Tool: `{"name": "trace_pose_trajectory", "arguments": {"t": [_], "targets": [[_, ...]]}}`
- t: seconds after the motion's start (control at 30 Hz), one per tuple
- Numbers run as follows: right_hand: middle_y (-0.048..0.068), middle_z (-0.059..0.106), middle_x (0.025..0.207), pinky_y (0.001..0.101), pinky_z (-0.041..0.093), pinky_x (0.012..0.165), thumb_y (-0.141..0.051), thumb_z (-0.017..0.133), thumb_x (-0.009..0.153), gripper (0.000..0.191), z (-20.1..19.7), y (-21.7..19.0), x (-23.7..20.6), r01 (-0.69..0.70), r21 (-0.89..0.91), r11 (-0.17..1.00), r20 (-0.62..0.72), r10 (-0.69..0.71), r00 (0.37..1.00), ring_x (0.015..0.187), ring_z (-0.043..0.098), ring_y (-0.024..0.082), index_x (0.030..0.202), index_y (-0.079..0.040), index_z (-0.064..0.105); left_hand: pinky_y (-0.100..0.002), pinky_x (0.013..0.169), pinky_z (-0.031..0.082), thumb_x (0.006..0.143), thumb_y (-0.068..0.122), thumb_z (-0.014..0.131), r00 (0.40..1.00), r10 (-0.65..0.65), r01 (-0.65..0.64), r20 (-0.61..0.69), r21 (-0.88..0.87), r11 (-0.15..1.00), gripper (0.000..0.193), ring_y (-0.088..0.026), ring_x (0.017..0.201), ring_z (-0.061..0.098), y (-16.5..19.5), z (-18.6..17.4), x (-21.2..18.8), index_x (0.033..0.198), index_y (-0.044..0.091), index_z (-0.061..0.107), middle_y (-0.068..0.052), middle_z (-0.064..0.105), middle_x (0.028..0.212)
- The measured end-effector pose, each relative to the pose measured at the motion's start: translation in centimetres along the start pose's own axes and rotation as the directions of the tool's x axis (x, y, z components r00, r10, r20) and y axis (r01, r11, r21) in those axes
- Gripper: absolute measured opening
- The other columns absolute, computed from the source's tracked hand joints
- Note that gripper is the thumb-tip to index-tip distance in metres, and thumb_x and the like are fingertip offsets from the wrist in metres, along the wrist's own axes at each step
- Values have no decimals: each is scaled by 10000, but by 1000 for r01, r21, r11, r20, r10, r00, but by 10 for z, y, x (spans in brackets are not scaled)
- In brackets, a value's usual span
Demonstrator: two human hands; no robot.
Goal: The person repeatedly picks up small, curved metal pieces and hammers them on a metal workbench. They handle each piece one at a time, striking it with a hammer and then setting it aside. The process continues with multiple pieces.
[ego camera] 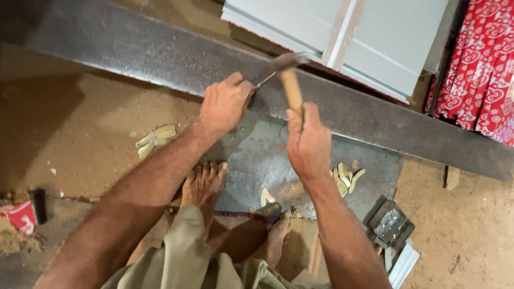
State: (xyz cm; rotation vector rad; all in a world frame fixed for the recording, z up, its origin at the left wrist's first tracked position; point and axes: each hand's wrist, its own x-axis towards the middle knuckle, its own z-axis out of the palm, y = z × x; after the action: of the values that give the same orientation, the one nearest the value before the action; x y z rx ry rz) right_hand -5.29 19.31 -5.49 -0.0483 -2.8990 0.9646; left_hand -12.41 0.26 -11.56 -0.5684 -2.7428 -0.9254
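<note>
My right hand [308, 143] grips the wooden handle of a hammer [290, 85], whose dark head is blurred above a long grey metal beam [160, 53]. My left hand [226, 103] pinches a thin metal piece [263, 81] against the beam, right under the hammer head. My bare feet [206, 184] rest at the near edge of a flat dark metal plate [369, 166]. Small pale curved pieces [345, 179] lie on the plate by my right wrist, and more pale pieces [155, 140] lie on the sandy ground to the left.
A pale grey sheet-metal panel [396, 37] leans behind the beam. Red patterned cloth [484, 75] hangs at the far right. A small dark metal block [391, 225] and white strips [404, 265] lie at lower right. A red scrap [21, 217] sits at the left edge.
</note>
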Motion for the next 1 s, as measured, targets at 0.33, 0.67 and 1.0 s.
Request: {"name": "trace_pose_trajectory", "arguments": {"t": [0.33,0.67,1.0], "targets": [[207,622,692,482,455,519,-271,480,1072,280,15,61,-55,-111,119,987,226,82,971,564,615,335,1130,-14,575,-493,590,542,878,184,741,991,-131,135,36,-157,978,90,-366,706,690,1,-13,-4,900,98,760,-131,730,850],[185,624,939,505,535,614,-373,663,902,423,-4,63,-166,-62,-126,990,390,107,915,774,635,430,1137,-23,640,-236,529,496,879,169,757,415,48,665,908,-339,665,149,-70,600,648,19,-2,-94,982,69,797,-25,779,757],[133,608,884,479,525,642,-243,603,1000,177,2,36,-113,429,43,902,596,-368,714,801,650,362,954,-72,602,-634,849,479,785,344,788,561,188,-4,806,-224,975,348,-520,896,633,49,-15,-136,962,49,739,-253,720,865]]}}
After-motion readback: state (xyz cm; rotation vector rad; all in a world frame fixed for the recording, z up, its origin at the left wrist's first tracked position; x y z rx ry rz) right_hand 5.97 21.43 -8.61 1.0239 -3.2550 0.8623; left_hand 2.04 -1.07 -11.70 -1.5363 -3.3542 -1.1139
